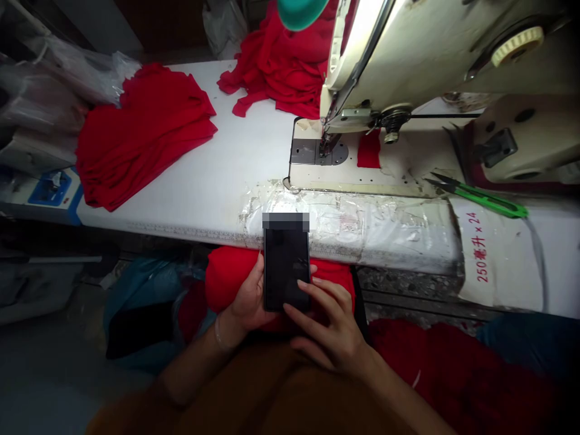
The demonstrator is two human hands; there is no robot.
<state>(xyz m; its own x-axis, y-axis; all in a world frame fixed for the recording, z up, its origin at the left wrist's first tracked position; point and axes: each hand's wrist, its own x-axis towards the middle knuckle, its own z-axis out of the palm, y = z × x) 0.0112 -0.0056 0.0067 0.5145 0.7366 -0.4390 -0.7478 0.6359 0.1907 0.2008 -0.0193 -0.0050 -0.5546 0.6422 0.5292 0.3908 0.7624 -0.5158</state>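
Observation:
A dark smartphone lies upright in my left hand, which wraps around its left side and back. The screen faces me and looks mostly black. My right hand hovers at the phone's lower right, fingers apart, with fingertips over or touching the screen; I cannot tell which. Under the phone, red fabric rests across my lap. Just beyond stands the front edge of the white sewing table, taped over near the phone.
A sewing machine fills the right back. Green thread snips lie beside it on the right. One folded red cloth pile sits left, another red heap behind the needle. Dark red fabric is low on the right.

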